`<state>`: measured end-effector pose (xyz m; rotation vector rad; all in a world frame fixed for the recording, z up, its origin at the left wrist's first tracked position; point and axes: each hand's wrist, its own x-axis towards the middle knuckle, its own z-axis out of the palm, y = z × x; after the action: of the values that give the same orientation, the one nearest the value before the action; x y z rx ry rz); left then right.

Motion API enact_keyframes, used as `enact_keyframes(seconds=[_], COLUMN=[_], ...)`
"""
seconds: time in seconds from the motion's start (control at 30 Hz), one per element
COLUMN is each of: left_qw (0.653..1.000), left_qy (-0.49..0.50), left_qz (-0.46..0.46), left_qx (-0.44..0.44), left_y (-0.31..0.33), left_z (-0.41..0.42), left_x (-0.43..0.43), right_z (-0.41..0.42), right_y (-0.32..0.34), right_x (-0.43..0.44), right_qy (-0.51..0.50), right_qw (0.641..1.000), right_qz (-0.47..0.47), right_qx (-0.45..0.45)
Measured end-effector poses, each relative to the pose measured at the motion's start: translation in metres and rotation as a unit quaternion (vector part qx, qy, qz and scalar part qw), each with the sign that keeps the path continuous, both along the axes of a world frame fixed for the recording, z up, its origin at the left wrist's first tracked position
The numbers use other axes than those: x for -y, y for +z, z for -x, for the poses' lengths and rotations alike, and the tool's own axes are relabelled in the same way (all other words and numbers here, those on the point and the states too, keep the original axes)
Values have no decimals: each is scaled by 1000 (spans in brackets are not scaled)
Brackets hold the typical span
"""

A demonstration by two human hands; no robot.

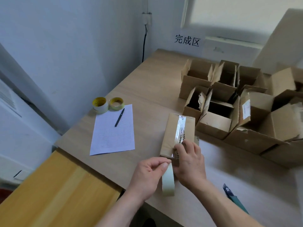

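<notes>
My left grip (147,174) clamped on tape roll (168,181), my right grip (190,163) at 2 o'clock, apart, fingers (184,147) pressing box (172,133) top.

The right hand (190,163) hides the near end of the taped box (173,131); the blue tool (232,197) is blurred.

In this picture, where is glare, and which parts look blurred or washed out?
In the head view, glare whitens the tape strip on the closed box; the open boxes near the right edge are smeared; the window is a pale, featureless patch.
</notes>
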<state>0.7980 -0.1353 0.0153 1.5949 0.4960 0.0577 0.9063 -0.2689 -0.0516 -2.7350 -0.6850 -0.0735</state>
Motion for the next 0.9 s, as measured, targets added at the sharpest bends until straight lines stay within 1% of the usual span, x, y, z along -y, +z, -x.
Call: enact_keyframes(seconds=[0.03,0.07,0.1,0.13,0.17,0.2,0.23,0.27,0.3,0.33,0.37,0.4,0.47,0.57,0.67,0.73,0.8,0.83,0.9], left_qw=[1000,999,998,996,995,993,990,987,985,983,982,982,983,976,968,968,975,982,989], left_qy=[-4,-8,-11,-10,-8,-10,-21,-38,-61,-83,-100,-113,-141,-181,-203,-206,-180,-143,-58], left_qz=[23,46,64,80,95,114,137,155,162,162,159,151,119,118,126,91,52,57,124], left_qx=[5,10,17,23,28,30,28,26,26,27,26,24,18,35,81,108,117,105,53], left_y=[3,6,7,7,6,6,5,4,1,-1,-5,-8,-13,-19,-22,-25,-28,-26,-25], left_z=[-4,-7,-11,-14,-17,-19,-20,-21,-23,-24,-25,-26,-27,-24,-23,-24,-25,-26,-30], left_x=[-2,-4,-5,-4,-3,0,4,9,13,16,19,20,20,24,27,26,24,22,17], right_z=[2,5,12,22,36,49,61,69,75,76,75,73,68,60,52,50,47,45,41], right_y=[8,15,25,37,52,63,71,73,75,75,77,78,83,90,90,90,91,92,94], right_x=[1,4,10,17,21,23,23,23,22,20,20,20,23,29,29,29,29,31,37], right_qy=[-18,-53,-97,-138,-156,-152,-142,-135,-136,-140,-153,-165,-187,-203,-197,-201,-199,-200,-206], right_qw=[999,995,980,948,904,861,841,836,846,850,844,826,811,826,850,860,879,894,922], right_qz=[-22,-77,-164,-274,-373,-439,-451,-437,-405,-393,-397,-420,-425,-393,-362,-355,-339,-317,-260], right_qx=[-16,-36,-56,-88,-141,-207,-263,-303,-319,-322,-327,-338,-355,-351,-327,-307,-269,-244,-201])
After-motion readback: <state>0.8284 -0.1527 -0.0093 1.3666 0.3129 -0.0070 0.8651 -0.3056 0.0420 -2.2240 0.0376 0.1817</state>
